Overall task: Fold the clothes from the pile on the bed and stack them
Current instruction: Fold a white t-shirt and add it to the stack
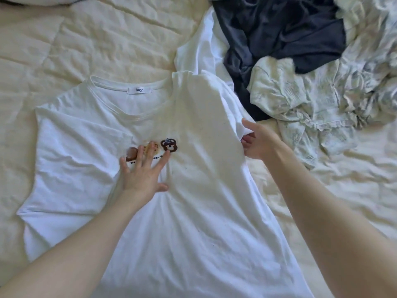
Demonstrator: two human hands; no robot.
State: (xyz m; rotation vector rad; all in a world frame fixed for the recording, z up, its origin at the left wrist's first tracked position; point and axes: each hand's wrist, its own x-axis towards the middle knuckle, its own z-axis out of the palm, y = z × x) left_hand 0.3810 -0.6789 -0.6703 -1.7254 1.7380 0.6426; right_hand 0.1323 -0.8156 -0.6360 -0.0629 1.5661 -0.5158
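A white T-shirt [193,201] with small bear prints on the chest lies face up on the bed, collar away from me. My left hand [139,175] presses flat on the chest with fingers spread, partly covering the prints. My right hand [257,140] grips the shirt's right sleeve edge, which is lifted and folded over toward the middle. The pile at the upper right holds a dark navy garment [279,33], a pale floral garment [318,97] and another white garment [199,52].
The cream quilted bedcover [86,35] stretches out to the left and behind the shirt. A rumpled pale sheet [343,179] lies to the right below the pile. A pillow edge [43,0] shows at the top left.
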